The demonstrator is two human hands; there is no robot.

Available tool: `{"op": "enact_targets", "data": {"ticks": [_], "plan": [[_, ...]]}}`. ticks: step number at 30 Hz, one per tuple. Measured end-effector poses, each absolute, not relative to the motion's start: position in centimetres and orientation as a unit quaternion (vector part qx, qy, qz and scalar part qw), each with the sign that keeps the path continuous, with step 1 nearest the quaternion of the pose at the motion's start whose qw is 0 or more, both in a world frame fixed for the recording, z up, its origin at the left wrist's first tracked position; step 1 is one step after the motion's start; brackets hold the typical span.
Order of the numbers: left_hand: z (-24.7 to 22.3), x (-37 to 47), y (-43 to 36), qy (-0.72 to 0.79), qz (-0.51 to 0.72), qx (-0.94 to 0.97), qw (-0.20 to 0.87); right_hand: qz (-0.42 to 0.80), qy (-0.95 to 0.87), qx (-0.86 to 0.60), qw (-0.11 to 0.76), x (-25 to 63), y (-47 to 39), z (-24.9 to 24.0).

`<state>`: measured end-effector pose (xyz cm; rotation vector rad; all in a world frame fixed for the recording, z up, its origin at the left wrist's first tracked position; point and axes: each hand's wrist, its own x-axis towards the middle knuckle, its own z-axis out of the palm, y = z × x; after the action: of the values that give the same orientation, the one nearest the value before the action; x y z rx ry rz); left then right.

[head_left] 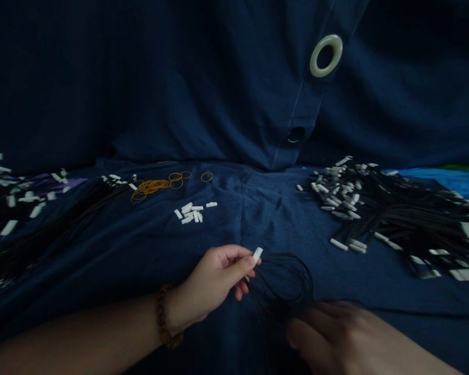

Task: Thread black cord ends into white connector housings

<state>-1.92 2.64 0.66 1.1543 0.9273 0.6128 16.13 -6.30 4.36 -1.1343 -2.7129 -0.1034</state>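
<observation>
Between thumb and fingers, my left hand [222, 276] pinches a small white connector [257, 255] in the middle of the view. From it, thin black wires [297, 263] loop out to the right and trail down. My right hand [332, 336] is low on the right, close to the lower part of these wires and smeared by motion. Its fingers are too blurred to show whether they grip the wires. A small group of loose white connectors [191, 213] lies on the dark blue cloth [140, 271] beyond my left hand.
Orange rubber bands [154, 187] lie in a heap behind the loose connectors. On the right spreads a big pile of black wires with white ends [394, 219]. More such wires [54, 224] lie at left. Blue curtain fabric with metal eyelets [315, 55] hangs at the back.
</observation>
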Motion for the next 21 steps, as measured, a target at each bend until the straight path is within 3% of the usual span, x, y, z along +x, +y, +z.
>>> {"op": "enact_targets", "data": {"ticks": [10, 16, 21], "plan": [[0.4, -1.9, 2.6, 0.416, 0.282, 0.509, 0.698, -0.054, -0.876, -0.448, 0.168, 17.3, -5.9, 6.7], [0.3, -2.0, 2.6, 0.411, 0.286, 0.514, 0.697, 0.082, -0.838, -0.492, 0.224, 16.8, -5.8, 7.8], [0.2, -2.0, 2.7, 0.410, 0.288, 0.519, 0.693, 0.143, -0.837, -0.447, 0.282, 15.6, -6.3, 7.2]]}}
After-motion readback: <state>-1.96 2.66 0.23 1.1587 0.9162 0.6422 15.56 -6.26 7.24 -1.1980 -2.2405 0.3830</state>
